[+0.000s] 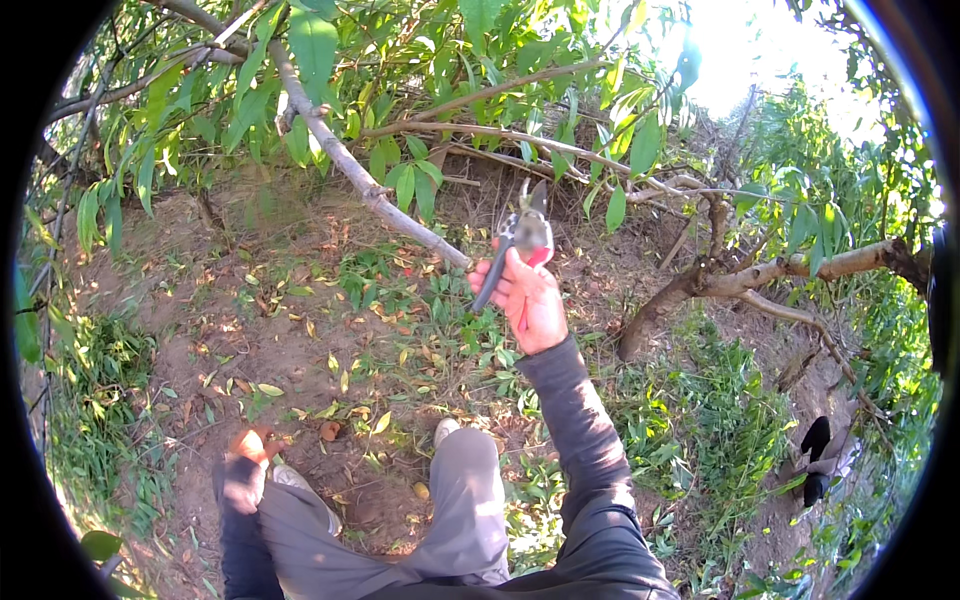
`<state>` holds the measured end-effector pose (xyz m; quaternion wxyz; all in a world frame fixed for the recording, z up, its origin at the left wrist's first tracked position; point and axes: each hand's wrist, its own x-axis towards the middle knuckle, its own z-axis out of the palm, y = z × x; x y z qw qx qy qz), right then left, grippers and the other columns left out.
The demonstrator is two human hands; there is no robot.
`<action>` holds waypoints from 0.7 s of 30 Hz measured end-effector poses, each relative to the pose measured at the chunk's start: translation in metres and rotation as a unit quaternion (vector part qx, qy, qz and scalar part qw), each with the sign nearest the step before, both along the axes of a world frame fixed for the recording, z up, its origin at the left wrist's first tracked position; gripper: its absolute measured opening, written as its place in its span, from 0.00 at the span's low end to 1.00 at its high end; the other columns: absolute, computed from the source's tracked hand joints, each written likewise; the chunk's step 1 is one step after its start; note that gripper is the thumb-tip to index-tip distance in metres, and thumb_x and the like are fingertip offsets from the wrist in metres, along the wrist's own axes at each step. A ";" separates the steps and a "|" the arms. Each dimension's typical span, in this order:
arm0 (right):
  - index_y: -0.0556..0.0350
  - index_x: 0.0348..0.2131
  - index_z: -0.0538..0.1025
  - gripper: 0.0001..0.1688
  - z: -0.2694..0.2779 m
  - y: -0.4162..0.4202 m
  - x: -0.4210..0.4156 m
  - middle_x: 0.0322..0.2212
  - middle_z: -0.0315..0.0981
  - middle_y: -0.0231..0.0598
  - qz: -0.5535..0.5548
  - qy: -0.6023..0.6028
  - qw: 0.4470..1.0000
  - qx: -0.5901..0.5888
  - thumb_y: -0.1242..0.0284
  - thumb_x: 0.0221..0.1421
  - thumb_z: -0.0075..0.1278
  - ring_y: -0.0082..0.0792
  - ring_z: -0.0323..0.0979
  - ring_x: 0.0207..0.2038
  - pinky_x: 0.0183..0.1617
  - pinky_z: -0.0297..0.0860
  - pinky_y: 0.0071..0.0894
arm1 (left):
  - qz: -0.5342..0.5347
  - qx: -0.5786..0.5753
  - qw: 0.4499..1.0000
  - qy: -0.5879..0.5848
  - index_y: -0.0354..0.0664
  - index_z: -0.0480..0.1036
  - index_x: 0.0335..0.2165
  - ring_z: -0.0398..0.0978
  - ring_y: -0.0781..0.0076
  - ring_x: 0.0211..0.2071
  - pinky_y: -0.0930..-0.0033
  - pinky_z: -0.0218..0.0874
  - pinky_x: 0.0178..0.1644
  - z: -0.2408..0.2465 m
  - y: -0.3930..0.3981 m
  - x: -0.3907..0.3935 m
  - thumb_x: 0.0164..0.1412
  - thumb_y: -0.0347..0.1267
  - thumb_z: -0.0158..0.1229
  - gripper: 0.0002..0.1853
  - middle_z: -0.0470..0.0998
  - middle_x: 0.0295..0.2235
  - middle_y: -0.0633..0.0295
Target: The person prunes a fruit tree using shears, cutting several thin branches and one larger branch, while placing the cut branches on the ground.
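Note:
My right hand point(531, 304) holds pruning shears point(525, 232) with one dark and one red handle. Their blades point up and stand apart, with no branch plainly between them. Just left of the hand is the bare end of a thick tree branch point(367, 184), which slopes down from the upper left; whether my fingers touch it I cannot tell. My left hand point(253, 448) hangs low beside my left leg, its fingers partly curled, with nothing seen in it.
A forked trunk point(660, 304) with a thick limb point(825, 264) stands at the right. Thinner leafy branches point(487, 131) cross ahead. Fallen leaves and weeds point(712, 390) lie on the soil. At the far lower right, another person's dark shoes point(816, 439) are partly visible.

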<state>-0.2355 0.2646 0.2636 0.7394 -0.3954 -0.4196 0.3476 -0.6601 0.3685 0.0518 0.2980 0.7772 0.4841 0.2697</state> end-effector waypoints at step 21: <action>0.56 0.40 0.71 0.14 0.019 0.003 -0.004 0.19 0.59 0.25 -0.061 0.082 0.994 0.028 0.64 0.62 0.46 0.20 0.57 0.21 0.25 0.58 0.23 | -0.033 0.144 0.988 0.039 0.37 0.74 0.37 0.74 0.56 0.32 0.59 0.64 0.37 -0.040 0.027 -0.004 0.51 0.38 0.62 0.17 0.77 0.29 0.53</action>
